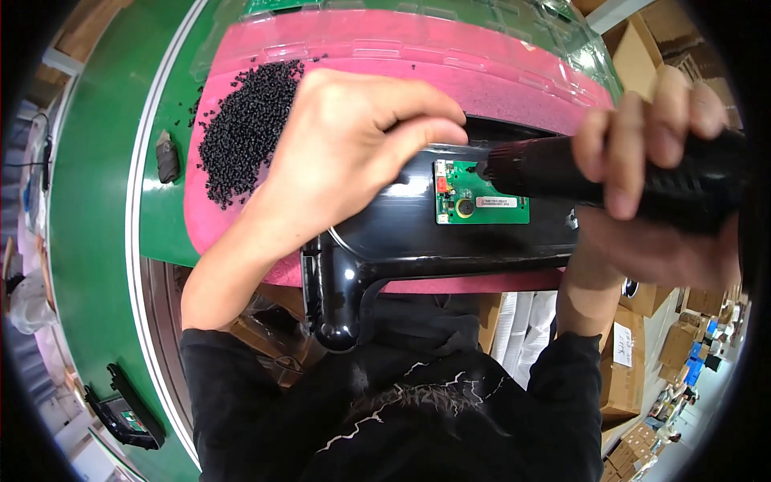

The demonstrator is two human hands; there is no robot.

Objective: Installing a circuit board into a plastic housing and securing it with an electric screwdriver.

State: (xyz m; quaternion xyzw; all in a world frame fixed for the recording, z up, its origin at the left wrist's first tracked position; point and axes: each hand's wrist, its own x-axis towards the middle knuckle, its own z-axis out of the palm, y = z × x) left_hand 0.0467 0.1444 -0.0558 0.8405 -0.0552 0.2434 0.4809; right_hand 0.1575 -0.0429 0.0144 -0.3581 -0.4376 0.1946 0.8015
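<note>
A black handheld power screwdriver (538, 167) is gripped in my right hand (652, 149) and lies nearly level, its nose pointing left. The nose is over the upper part of a green circuit board (486, 215), hiding some of it. That board sits on a glossy black plastic housing (393, 237). Above the board's upper left corner, my left hand (353, 145) is closed, thumb and index finger pinched together at the housing's far side. Anything between those fingertips is too small or hidden to name.
A pile of small black screws (245, 132) covers the left of the pink mat (353, 36). Clear plastic trays (482, 40) stand along the far side. On the green table (100, 201) are a small dark wrapped piece (167, 158) and another black housing (124, 410). Cardboard boxes (626, 369) stand lower right.
</note>
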